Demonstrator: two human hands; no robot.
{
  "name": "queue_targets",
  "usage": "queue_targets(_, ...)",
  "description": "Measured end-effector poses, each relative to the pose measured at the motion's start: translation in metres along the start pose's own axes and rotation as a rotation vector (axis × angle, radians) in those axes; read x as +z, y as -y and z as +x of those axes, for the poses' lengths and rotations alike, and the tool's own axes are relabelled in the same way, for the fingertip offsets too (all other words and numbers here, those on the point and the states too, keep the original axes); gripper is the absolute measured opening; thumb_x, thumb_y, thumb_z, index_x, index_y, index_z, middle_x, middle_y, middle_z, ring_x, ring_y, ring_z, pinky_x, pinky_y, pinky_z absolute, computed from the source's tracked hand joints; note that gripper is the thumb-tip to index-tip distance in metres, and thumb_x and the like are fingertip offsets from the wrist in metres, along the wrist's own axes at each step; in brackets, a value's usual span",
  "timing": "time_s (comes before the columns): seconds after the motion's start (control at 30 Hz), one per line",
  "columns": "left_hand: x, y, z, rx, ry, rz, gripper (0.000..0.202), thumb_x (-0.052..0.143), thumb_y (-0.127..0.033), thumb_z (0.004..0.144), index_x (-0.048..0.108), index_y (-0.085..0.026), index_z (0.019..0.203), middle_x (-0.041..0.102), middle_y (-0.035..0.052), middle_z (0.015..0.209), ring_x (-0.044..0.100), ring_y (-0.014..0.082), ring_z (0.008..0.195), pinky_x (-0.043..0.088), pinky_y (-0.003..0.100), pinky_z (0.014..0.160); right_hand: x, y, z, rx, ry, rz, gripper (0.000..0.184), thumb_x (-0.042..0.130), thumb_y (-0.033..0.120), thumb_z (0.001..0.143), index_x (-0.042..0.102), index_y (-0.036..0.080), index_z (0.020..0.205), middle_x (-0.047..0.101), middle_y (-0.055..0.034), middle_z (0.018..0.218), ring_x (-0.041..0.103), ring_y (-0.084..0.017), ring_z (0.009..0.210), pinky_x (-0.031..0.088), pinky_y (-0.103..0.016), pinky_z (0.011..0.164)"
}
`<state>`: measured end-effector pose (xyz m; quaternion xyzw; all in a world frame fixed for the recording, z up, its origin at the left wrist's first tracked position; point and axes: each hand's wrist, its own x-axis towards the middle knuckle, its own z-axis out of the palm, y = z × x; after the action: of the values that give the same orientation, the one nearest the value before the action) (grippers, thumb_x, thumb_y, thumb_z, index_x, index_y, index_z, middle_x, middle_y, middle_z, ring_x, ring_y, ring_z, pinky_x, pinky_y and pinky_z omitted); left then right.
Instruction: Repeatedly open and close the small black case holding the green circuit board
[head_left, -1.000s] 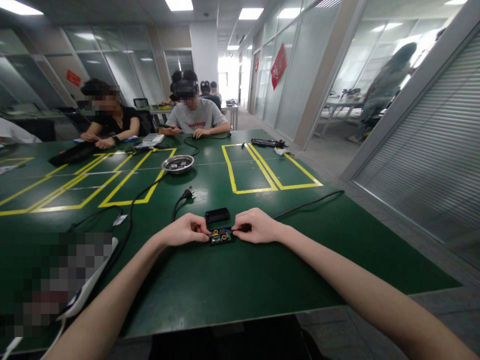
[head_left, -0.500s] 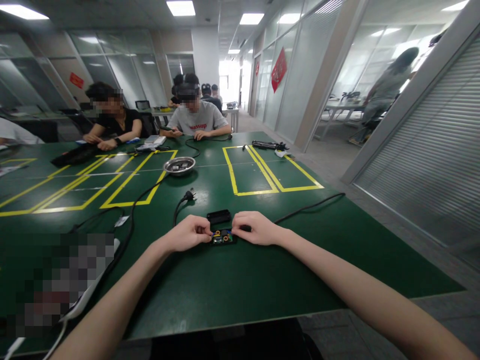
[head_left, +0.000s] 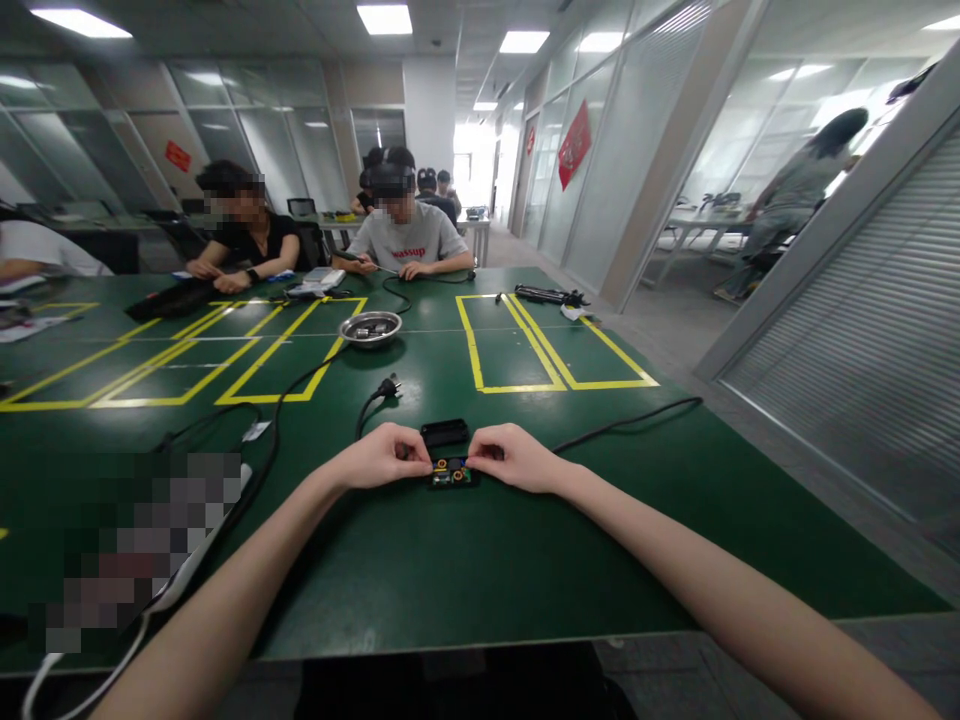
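Note:
A small opened black power adapter [head_left: 451, 472] lies on the green table [head_left: 465, 570], its circuit board with yellow and blue coils showing. My left hand [head_left: 382, 456] pinches its left end with curled fingers. My right hand [head_left: 511, 456] grips its right end, where a black cable [head_left: 630, 420] leads off to the right. The adapter's black cover [head_left: 444, 433] lies just behind, between my hands. A black power plug [head_left: 388, 386] with its cord rests a little farther back.
A metal bowl [head_left: 370, 328] stands mid-table among yellow tape rectangles [head_left: 517, 350]. Two seated people [head_left: 405, 235] work at the far edge. A white power strip [head_left: 187, 560] and black cables lie at the near left. A black tool [head_left: 546, 295] lies far right. The table edge runs along the right.
My hands stay pinched on the adapter's two ends, the fingertips drawn slightly closer around it. The camera view has shifted a little to the left.

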<state>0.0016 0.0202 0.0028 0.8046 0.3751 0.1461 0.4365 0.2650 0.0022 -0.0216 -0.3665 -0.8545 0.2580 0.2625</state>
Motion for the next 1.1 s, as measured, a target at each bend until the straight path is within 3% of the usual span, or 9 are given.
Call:
queue_targets(0.3,0.003,-0.002,0.0,-0.026,-0.024,-0.038,0.027,0.074,-0.041,0.079,0.072,-0.014,0.079,0.064,0.0001,0.066,0.053,0.013,0.061,0.04,0.023,0.058,0.001,-0.004,0.003,0.073,0.034,0.156,0.014,0.073,0.022,0.086,0.061,0.018,0.082,0.058,0.0048,0.068,0.051,-0.011,0.061,0.04,-0.024,0.061)
queue_targets(0.4,0.0,0.003,0.002,-0.012,-0.201,0.005,0.029,0.068,-0.043,0.083,0.071,-0.015,0.08,0.066,0.0015,0.07,0.056,0.0149,0.064,0.043,0.025,0.062,0.004,-0.006,0.004,0.088,-0.008,0.198,0.015,0.069,0.026,0.089,0.057,0.019,0.084,0.056,0.0055,0.068,0.05,-0.012,0.062,0.04,-0.024,0.061)
queue_targets(0.47,-0.003,0.008,0.004,-0.02,-0.354,0.083,0.032,0.065,-0.045,0.086,0.073,-0.015,0.085,0.067,0.003,0.074,0.057,0.0163,0.067,0.044,0.026,0.063,0.005,-0.009,0.005,0.096,-0.088,0.157,0.015,0.062,0.027,0.095,0.058,0.019,0.083,0.056,0.0043,0.07,0.05,-0.012,0.063,0.04,-0.025,0.062)
queue_targets(0.53,-0.004,0.012,0.005,-0.037,-0.428,0.187,0.035,0.066,-0.047,0.086,0.076,-0.015,0.095,0.07,0.0044,0.08,0.058,0.0181,0.071,0.046,0.028,0.066,0.006,-0.014,0.006,0.104,-0.192,0.071,0.012,0.058,0.025,0.097,0.063,0.018,0.089,0.06,0.0019,0.076,0.051,-0.013,0.065,0.041,-0.026,0.064)
queue_targets(0.67,0.0,0.017,0.009,-0.02,-0.414,0.327,0.039,0.068,-0.047,0.085,0.078,-0.015,0.106,0.069,0.0068,0.09,0.06,0.0207,0.078,0.048,0.032,0.074,0.008,-0.027,0.005,0.097,-0.262,-0.089,0.02,0.063,0.023,0.095,0.069,0.018,0.114,0.067,-0.0069,0.105,0.059,-0.017,0.082,0.049,-0.032,0.077)
queue_targets(0.8,0.005,0.017,0.01,0.006,-0.396,0.212,0.033,0.071,-0.041,0.083,0.075,-0.016,0.104,0.07,0.0053,0.088,0.061,0.0201,0.08,0.05,0.033,0.078,0.01,-0.032,0.003,0.037,-0.235,-0.118,0.026,0.067,0.022,0.093,0.07,0.019,0.119,0.068,-0.0111,0.114,0.061,-0.024,0.107,0.05,-0.042,0.096)
queue_targets(0.97,0.005,0.015,0.01,-0.04,-0.324,-0.169,0.034,0.078,-0.034,0.074,0.068,-0.016,0.101,0.072,0.0026,0.084,0.067,0.0177,0.077,0.054,0.031,0.075,0.01,-0.023,0.004,0.111,-0.193,0.038,0.023,0.069,0.023,0.091,0.074,0.018,0.113,0.074,-0.0063,0.097,0.065,-0.019,0.084,0.053,-0.034,0.08)
queue_targets(1.1,0.002,0.012,0.008,-0.108,-0.26,-0.298,0.038,0.081,-0.032,0.07,0.07,-0.014,0.101,0.073,0.0029,0.083,0.068,0.0157,0.068,0.056,0.031,0.071,0.01,-0.019,0.006,0.19,-0.197,0.256,0.023,0.068,0.027,0.089,0.075,0.016,0.108,0.077,-0.0057,0.092,0.066,-0.017,0.075,0.053,-0.03,0.072)
